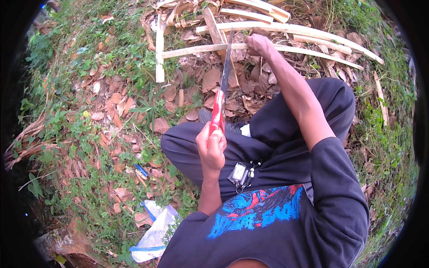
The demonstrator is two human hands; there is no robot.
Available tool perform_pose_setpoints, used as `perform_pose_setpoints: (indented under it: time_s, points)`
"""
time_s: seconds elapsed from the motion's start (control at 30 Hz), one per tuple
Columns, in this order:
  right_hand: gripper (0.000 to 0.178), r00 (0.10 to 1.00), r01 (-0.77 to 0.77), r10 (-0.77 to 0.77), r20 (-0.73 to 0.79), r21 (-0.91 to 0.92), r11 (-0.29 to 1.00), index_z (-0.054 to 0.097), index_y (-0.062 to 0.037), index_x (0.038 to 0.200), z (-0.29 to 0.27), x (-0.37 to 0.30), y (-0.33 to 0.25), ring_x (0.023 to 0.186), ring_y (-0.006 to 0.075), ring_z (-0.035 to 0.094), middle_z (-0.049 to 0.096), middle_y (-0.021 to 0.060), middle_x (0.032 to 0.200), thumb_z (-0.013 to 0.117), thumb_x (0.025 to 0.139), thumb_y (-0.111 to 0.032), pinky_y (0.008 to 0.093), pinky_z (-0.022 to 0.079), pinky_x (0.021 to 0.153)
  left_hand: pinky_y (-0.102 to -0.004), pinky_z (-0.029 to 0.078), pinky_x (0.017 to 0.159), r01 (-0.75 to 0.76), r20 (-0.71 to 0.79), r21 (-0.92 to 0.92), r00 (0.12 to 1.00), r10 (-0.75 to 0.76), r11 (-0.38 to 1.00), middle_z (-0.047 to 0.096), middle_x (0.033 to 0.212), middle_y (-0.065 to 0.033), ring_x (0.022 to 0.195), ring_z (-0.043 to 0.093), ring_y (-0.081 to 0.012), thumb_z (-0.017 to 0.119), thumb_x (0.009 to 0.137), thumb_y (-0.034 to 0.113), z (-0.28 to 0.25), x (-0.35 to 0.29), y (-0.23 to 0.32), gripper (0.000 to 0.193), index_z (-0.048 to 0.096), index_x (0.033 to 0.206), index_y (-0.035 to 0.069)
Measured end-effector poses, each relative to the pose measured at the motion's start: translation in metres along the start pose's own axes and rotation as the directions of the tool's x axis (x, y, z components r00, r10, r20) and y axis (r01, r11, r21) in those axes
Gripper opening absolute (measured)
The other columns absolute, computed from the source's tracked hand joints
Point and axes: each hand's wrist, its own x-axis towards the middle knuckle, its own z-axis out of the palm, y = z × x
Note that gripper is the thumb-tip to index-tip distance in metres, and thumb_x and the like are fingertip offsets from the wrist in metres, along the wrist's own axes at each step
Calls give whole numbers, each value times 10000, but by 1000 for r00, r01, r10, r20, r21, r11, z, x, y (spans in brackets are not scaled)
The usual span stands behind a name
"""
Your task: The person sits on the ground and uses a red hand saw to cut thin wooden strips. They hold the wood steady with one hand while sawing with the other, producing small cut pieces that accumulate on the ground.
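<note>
Outdoors, leaf-strewn ground [111,102]: left hand [211,149] clenches saw [222,91], right hand [258,45] seemingly grips bamboo strip [196,50]

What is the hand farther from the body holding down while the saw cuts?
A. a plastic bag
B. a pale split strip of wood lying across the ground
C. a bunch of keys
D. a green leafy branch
B: the right hand grips a pale wooden strip, and the blade of the red-handled saw, held in the left hand, crosses it.
</note>
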Motion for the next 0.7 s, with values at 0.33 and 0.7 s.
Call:
perform_pose_setpoints:
  time_s: [0.33, 0.7]
  points:
    - [161, 965, -31, 41, 260, -43, 999, 642, -48, 864, -15, 25, -7, 727, 273, 696, 694, 168, 829, 589, 874, -199, 393, 571, 626, -216, 255, 420, -30, -51, -14, 998, 29, 999, 402, 590, 13, 473, 340, -40, 404, 855, 84, -8, 17, -1, 142, 432, 728, 29]
    - [127, 1000, -18, 18, 1, 40, 999, 634, -69, 778, -9, 1, -1, 697, 294, 691, 682, 169, 765, 645, 792, -195, 396, 578, 627, -238, 266, 415, -89, -38, 55, 995, 91, 995, 410, 549, 24, 457, 357, -44, 414, 858, 111, 5, 18, -15, 171, 468, 729, 13]
